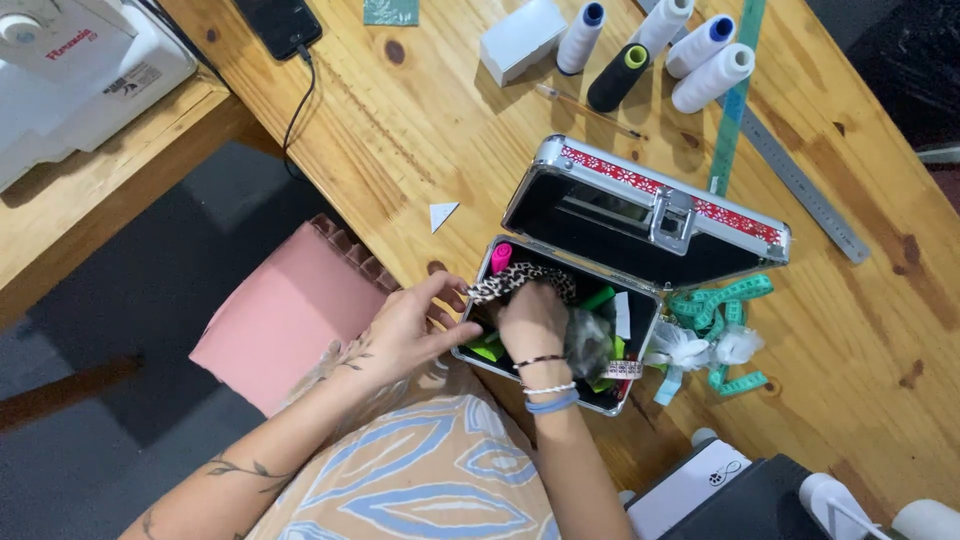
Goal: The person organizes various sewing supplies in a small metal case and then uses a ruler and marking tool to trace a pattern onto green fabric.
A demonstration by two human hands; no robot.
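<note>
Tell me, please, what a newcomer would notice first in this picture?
First, the open metal case at the wooden table's near edge, where the left hand and right hand hold a leopard-print strip. Then the thread cones at the far side, and the green measuring tape right of the case.

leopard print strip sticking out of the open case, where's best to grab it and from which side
Probably pinch the leopard print strip at its free end, which drapes over the metal case rim beside the left hand. Come from the left, since the right hand covers its other end.
</note>
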